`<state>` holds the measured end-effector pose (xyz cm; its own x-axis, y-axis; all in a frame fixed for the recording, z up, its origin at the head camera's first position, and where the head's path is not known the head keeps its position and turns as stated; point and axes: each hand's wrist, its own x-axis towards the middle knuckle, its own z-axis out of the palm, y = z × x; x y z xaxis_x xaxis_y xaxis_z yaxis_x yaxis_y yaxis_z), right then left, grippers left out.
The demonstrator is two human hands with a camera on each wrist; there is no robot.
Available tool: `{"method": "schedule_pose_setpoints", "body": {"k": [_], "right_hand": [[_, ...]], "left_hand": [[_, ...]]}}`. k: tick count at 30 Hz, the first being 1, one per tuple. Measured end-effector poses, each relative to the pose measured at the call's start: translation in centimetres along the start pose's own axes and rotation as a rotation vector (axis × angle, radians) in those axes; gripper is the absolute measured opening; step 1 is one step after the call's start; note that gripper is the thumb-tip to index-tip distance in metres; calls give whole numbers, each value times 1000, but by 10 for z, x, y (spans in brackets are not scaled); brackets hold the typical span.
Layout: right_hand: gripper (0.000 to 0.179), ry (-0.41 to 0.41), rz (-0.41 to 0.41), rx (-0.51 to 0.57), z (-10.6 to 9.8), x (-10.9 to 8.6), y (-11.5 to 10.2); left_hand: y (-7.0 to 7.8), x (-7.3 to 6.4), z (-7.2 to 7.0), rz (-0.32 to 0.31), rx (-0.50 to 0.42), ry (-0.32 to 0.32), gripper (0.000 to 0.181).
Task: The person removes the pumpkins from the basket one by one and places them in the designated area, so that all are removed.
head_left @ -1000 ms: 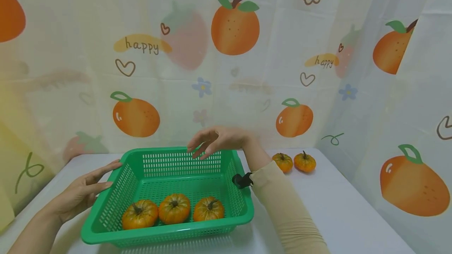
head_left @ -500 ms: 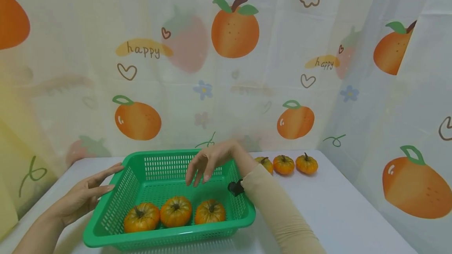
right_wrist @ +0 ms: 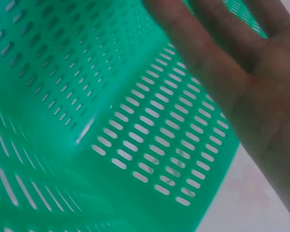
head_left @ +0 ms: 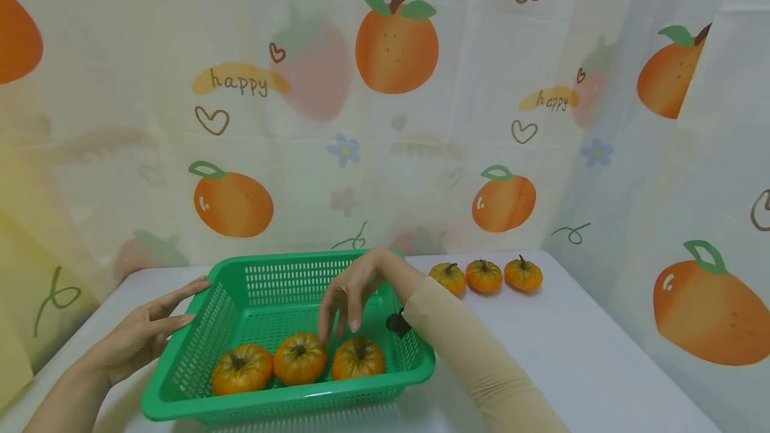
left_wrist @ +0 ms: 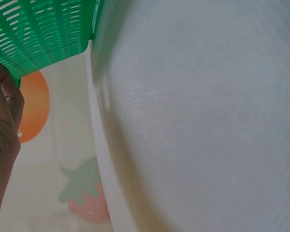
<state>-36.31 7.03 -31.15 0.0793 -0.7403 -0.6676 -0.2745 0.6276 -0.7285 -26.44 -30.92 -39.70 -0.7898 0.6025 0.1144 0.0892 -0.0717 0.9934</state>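
A green plastic basket (head_left: 289, 396) with slotted walls stands on the table. Three small orange pumpkins lie along its near side: a left one (head_left: 242, 369), a middle one (head_left: 299, 359) and a right one (head_left: 359, 361). At the basket's left rim, my left hand (head_left: 141, 326) holds the edge with thumb and fingers. My right hand (head_left: 351, 293) reaches down inside the basket, fingers loosely bent and holding nothing; its fingertips hang right by the middle and right pumpkins. In the right wrist view the right palm (right_wrist: 261, 92) shows before the slotted wall.
Behind the right forearm, three more small pumpkins sit in a row on the white table (head_left: 541, 346): one (head_left: 448, 277), another (head_left: 484, 276) and a third (head_left: 523, 274). A fruit-printed curtain (head_left: 385, 152) hangs behind the table and along its right side.
My right hand has moved down from above the basket's far rim to the pumpkins inside, fingers pointing lower. A third pumpkin on the table has come into sight behind the arm. The left hand stays put.
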Motion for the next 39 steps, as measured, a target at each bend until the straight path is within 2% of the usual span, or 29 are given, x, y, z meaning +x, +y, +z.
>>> {"method": "schedule_pose_setpoints", "body": {"k": [6,19,24,29,39], "right_hand": [[51,-24,107,10,0,6,2],[57,-13,298,-70,6,13,3],[57,-16,308,-61,7,16,7],[57,-40,313,-64,9,18,7],[57,-47,409,-77,10,20,7]], "left_hand": [[-1,1,0,-3,-58,-24,58],[-1,1,-1,16,-79,-58,58],[-1,2,-1,8,-122,-85,58],[-2,2,-1,14,-122,-83,59],[-2,2,-1,13,-123,-84,58]]}}
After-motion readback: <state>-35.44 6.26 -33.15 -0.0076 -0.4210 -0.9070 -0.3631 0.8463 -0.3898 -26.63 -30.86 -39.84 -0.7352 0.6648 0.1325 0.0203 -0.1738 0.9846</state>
